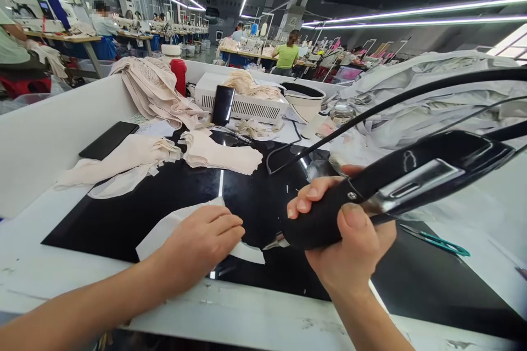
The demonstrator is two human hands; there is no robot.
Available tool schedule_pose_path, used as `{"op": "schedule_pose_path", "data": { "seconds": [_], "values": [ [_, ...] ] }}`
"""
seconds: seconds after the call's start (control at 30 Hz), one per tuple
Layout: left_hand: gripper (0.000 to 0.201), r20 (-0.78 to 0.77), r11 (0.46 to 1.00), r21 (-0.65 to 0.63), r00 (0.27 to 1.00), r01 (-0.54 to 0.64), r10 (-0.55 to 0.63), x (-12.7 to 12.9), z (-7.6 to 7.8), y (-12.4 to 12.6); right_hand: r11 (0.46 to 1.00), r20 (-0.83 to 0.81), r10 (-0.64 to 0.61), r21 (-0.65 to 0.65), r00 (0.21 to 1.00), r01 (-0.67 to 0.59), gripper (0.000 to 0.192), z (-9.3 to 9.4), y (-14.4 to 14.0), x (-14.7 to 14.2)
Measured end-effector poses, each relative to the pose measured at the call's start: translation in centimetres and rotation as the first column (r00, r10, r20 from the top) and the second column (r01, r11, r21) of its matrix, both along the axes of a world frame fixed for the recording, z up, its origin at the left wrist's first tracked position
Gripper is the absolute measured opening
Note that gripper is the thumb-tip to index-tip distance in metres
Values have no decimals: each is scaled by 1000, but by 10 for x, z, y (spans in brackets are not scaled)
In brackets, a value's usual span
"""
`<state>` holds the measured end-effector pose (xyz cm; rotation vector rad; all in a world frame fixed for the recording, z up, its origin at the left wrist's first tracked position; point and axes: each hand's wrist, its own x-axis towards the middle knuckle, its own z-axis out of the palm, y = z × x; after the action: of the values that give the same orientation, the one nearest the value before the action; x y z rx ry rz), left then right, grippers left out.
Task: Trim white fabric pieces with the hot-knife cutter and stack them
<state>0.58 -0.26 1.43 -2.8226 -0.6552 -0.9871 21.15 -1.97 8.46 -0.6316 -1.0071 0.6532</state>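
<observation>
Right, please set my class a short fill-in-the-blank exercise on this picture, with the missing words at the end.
1. The left hand is over a pale piece on a shiny panel coloured ____.
2. The tool is held by the right hand, and its pointed tip faces the picture's ____ side.
3. The scissors have teal handles and lie toward the picture's ____ side.

Missing words: black; left; right.

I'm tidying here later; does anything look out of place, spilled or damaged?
No obvious spill. Slightly odd: tiny pale specks stand out on the black board near the black tool in the right hand, and dark marks spoil the white table in front.
</observation>
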Motion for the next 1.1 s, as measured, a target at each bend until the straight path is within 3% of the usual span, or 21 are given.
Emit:
{"op": "schedule_pose_path", "data": {
  "seconds": [0.1,0.2,0.6,1.1],
  "values": [
    [21,75,992,-46,990,120,-116,10,1,-11,1000,19,-9,-6,1000,9,38,-1,-4,-1],
    [20,64,987,-57,987,148,-144,13,-2,-14,1000,49,-3,-16,999,4,39,-1,-5,-2],
    [16,-78,990,-79,989,119,-125,7,-7,-13,1000,32,5,1,999,-5,43,-12,-6,-5],
    [16,-102,990,-99,988,104,-114,6,-10,-13,1000,44,13,12,999,-14,41,-9,-7,-9]
  ]
}}
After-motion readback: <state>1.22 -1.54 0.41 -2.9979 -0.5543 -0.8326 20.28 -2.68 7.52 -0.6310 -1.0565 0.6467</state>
